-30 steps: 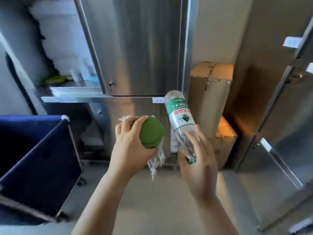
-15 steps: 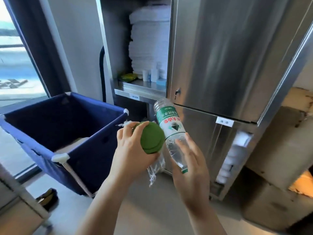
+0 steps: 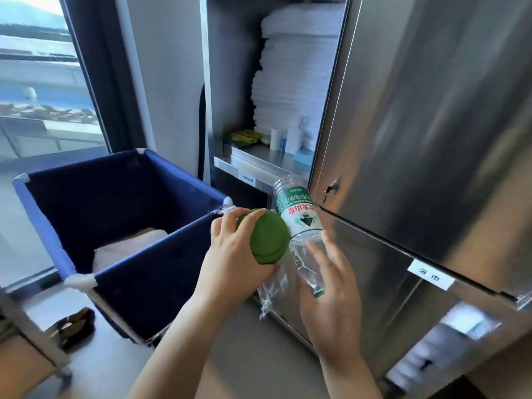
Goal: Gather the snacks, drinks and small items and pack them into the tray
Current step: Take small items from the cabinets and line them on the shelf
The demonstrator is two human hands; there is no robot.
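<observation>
A person stands before an open steel cabinet (image 3: 417, 110) with both hands full, midway through the gathering step of the packing job. The left grip (image 3: 230, 260) is clenched over a round green item (image 3: 267, 240), fingers arched across its top and thumb beneath, with a crinkled clear wrapper (image 3: 270, 289) trailing below the palm. The right grip (image 3: 331, 295) grasps a water bottle (image 3: 299, 220) by its narrow end, fingers laid round the clear plastic, so that the green label reads upside down and the base points up toward the cabinet. The 2 carried things touch or nearly touch; which cannot be told.

On the cabinet's shelf (image 3: 259, 161), beneath a tall stack of white towels (image 3: 293, 76), lie a green-and-yellow packet (image 3: 244, 137), some small white containers (image 3: 276, 138) and a pale blue box (image 3: 302, 156), well apart from both hands. A blue fabric cart (image 3: 138, 269) stands just beside the left grip.

No tray is in view. By the look of it, the next move calls for freeing a hand: either setting the 2 things down in the tray, wherever it stands, or tucking them together before reaching for the shelf. The loose wrapper could slip or snag on the way.
</observation>
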